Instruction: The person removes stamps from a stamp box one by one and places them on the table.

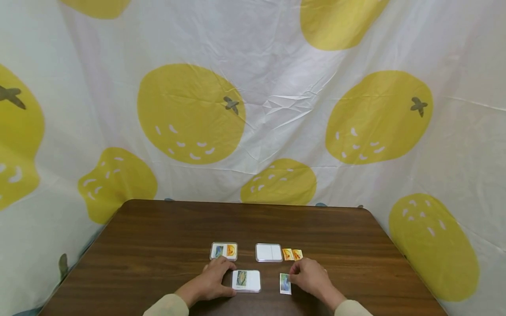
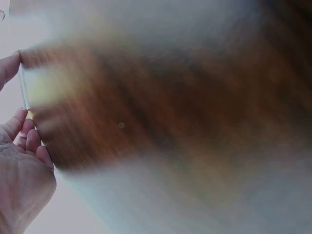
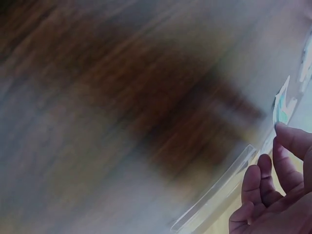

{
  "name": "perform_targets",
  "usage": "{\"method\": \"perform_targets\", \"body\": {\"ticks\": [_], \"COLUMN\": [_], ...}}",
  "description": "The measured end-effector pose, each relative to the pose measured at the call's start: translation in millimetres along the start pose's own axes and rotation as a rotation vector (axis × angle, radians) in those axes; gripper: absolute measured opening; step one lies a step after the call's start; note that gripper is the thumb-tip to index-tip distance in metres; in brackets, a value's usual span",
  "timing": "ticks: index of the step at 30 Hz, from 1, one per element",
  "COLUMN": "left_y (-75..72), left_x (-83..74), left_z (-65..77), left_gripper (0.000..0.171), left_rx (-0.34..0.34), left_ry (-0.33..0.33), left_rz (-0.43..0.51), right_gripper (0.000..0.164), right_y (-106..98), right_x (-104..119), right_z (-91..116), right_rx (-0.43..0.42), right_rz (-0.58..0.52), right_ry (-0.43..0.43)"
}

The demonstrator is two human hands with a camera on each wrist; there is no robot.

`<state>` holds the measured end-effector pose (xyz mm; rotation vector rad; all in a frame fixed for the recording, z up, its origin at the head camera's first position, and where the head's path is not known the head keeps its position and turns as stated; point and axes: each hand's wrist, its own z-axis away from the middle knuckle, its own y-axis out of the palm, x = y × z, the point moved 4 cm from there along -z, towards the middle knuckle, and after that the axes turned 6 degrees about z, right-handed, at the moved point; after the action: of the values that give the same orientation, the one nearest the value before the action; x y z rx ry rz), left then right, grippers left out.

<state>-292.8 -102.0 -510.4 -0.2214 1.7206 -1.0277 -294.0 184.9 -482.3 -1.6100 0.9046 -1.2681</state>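
My left hand (image 1: 215,278) holds the near clear case (image 1: 254,281), thumb and fingers at the ends of its left edge. On the case's white insert, toward the left, lies a greenish stamp (image 1: 241,278). That case's thin edge shows between the thumb and a finger of my left hand (image 2: 24,161) in the left wrist view. My right hand (image 1: 312,276) pinches a blue-green stamp (image 1: 285,283) by its right side, to the right of the near case. In the right wrist view the pinched stamp (image 3: 281,105) is tilted up from the thumb and forefinger.
Behind my left hand lies a clear case (image 1: 224,251) with a blue-green and an orange stamp. Farther right is another case (image 1: 269,253) with a plain white insert, and two orange stamps (image 1: 292,254) beside it. A fruit-patterned cloth (image 1: 276,131) hangs behind the brown table (image 1: 178,224).
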Motion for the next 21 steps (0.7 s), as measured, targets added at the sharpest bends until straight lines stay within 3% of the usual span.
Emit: {"method": "perform_targets", "body": {"ticks": [12, 21], "left_y": [0.6, 1.0], "left_x": [0.9, 0.6], "left_z": [0.2, -0.1], "left_gripper": [0.052, 0.052], "left_rx": [-0.005, -0.004], "left_ry": [0.009, 0.010], "left_rz": [0.001, -0.003], "right_gripper": [0.016, 0.014], "right_y": [2.6, 3.4], "right_x": [3.2, 3.2], "right_z": [-0.7, -1.4], "right_rx": [-0.001, 0.008], "right_rz": [0.107, 0.108], "right_ry": [0.012, 0.024]}}
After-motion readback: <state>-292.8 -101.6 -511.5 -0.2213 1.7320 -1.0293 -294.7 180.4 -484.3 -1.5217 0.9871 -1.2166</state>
